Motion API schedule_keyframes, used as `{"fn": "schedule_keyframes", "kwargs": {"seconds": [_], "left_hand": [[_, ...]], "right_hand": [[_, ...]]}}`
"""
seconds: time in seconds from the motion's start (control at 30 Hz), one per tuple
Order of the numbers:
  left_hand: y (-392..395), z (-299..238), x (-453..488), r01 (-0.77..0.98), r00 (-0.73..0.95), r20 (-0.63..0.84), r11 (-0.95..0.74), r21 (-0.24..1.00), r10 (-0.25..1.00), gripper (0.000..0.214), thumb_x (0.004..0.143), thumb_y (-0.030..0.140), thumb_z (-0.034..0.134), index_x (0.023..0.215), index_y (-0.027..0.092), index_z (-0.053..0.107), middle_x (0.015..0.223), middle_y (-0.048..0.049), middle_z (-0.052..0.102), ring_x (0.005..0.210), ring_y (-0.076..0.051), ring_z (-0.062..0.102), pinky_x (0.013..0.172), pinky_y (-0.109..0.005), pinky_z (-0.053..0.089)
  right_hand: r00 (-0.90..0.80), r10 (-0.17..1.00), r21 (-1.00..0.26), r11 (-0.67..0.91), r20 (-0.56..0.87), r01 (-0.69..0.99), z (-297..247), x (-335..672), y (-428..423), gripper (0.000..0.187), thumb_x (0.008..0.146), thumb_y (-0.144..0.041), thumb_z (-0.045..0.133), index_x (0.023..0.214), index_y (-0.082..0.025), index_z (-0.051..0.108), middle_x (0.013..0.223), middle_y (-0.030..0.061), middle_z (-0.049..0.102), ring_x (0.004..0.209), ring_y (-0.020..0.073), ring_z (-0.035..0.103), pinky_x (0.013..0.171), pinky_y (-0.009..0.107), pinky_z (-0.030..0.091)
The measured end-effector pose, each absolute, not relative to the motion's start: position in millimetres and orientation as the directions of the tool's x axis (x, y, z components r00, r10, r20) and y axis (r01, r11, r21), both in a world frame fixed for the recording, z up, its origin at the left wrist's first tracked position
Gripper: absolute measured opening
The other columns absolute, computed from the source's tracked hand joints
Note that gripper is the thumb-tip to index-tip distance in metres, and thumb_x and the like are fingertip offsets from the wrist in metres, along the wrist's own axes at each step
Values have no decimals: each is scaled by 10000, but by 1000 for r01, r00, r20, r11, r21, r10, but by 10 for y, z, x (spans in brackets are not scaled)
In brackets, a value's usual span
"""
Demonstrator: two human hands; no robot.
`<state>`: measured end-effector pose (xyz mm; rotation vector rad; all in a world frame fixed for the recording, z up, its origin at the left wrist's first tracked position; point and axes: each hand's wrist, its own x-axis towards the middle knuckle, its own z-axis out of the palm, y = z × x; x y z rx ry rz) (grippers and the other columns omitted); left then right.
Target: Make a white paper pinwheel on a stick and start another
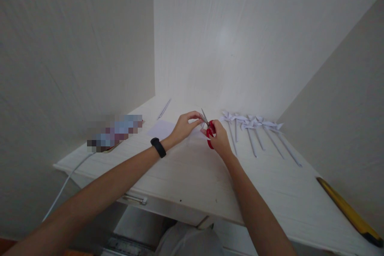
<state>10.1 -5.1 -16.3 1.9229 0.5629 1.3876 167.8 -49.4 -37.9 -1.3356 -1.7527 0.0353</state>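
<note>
My right hand [220,138] is closed around the red handles of a pair of scissors [211,128]. The metal blades point away from me and slightly left, close to the fingertips of my left hand [186,124]. Thumb and forefinger of that left hand are pinched together right beside the blades. A pale sliver shows near them, too small to make out, so what they hold is unclear. Below and left of the left hand a white sheet of paper [160,129] lies flat on the table, partly covered by the hand and wrist.
Several white paper pinwheels on paper sticks [252,142] lie in a row at the right. A thin white paper stick [164,109] lies back left. A blurred-out device [115,133] with a white cable [66,181] is far left. A yellow-and-black tool [348,208] lies at the right edge.
</note>
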Motion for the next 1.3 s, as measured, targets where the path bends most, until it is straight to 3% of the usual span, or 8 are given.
{"fn": "schedule_keyframes", "kwargs": {"seconds": [0.33,0.73,1.3], "left_hand": [[-6,-180,79,-112,277,690,-690,715,669,84,764,240,617,792,167,650,910,-53,636,877,-146,590,823,-293,457],[-11,-166,97,-160,262,613,-593,789,745,101,719,255,638,733,155,649,821,-41,636,800,-142,592,772,-289,467],[-20,-158,94,-182,288,629,-604,776,722,95,734,251,641,758,159,640,849,-41,629,826,-137,582,790,-286,462]], "right_hand": [[-52,743,-360,383,668,851,-352,1690,-534,180,811,-370,501,826,-196,459,791,27,538,683,142,471,593,252,338],[-19,737,-339,335,676,879,-324,1704,-567,194,816,-396,501,791,-204,496,760,19,556,674,144,492,599,251,335],[-1,724,-280,268,690,922,-309,1705,-596,52,767,-252,504,790,-206,499,751,12,561,677,146,490,579,258,301]]}}
